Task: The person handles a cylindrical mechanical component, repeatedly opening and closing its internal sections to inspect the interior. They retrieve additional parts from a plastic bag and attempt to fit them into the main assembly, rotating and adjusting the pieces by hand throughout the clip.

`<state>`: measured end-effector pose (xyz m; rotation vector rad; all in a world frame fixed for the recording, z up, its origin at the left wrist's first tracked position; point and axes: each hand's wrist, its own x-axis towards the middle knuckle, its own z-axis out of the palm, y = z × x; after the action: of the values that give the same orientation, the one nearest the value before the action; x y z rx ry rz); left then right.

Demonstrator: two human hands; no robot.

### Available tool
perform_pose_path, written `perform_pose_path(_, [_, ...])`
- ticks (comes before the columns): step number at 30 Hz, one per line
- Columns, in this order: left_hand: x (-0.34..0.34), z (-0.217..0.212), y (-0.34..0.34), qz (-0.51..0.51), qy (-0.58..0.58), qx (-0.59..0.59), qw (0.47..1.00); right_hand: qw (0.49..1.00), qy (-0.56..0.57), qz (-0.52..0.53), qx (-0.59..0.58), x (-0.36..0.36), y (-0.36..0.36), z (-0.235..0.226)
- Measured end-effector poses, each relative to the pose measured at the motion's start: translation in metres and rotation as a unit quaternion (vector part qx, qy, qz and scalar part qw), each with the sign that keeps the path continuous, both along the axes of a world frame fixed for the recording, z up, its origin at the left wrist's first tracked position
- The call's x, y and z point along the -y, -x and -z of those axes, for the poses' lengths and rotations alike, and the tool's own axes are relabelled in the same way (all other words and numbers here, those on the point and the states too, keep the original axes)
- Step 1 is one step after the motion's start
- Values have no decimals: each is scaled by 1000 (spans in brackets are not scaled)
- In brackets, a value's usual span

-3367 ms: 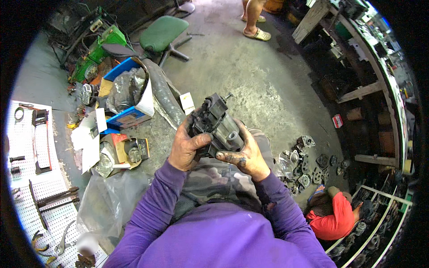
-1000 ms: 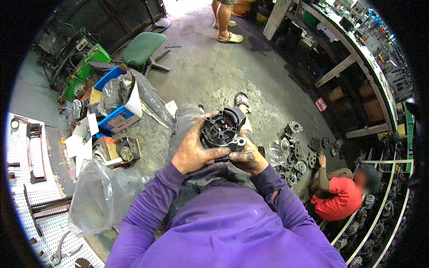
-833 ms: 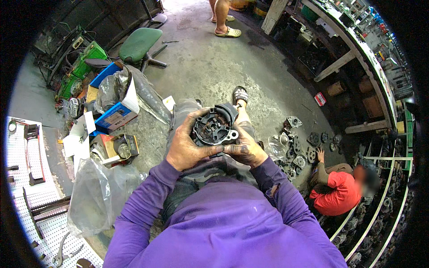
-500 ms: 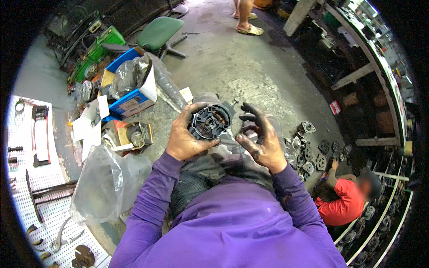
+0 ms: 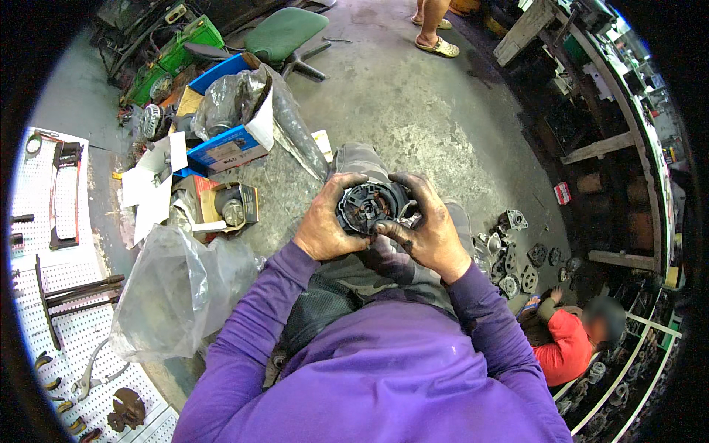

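Note:
Above my lap I hold a round black motor part [image 5: 362,209] with slots and ribs on its upward face; some copper colour shows inside it. My left hand [image 5: 329,225] wraps its left side, with fingers at the far rim and the thumb along the near edge. On the opposite side, my right hand [image 5: 430,232] grips it, the thumb pressing on the near rim and the fingers curled over the far right edge. Its underside is hidden. Beneath it are my legs in camouflage trousers [image 5: 358,159].
At left stand a blue box [image 5: 244,140] holding plastic-wrapped parts, a smaller open carton [image 5: 251,203], a clear plastic bag [image 5: 166,295] and a white pegboard [image 5: 74,295] with tools. Metal housings [image 5: 509,284] lie at right, near a crouching person in red [image 5: 565,351]. Behind is a green chair [image 5: 284,33].
My right hand has moved left and closed on the motor part, which has turned a little and shifted slightly right. The whole view has also shifted slightly.

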<state>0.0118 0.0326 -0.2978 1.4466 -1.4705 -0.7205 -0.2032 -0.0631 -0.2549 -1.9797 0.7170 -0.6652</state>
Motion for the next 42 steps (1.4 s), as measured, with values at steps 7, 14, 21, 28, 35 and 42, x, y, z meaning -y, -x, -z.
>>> perform_pose_path(7, [0,3,2,11,-10,-99,995,999,26,10,-15,2,3,4])
perform_pose_path(14, [4,0,7,18,-59,-92,994,999,-17,36,-24,-1,12,9])
perform_pose_path(21, [3,-2,10,33,-42,-55,997,998,-52,27,-13,-7,16,8])
perform_pose_path(28, [4,0,9,36,7,-22,999,998,-50,15,-23,-6,17,7])
perform_pose_path(35, [3,7,7,48,-17,-60,997,999,-11,0,-40,-6,17,6])
perform_pose_path(42, [2,6,6,45,19,-39,998,999,-4,30,-30,-12,15,9])
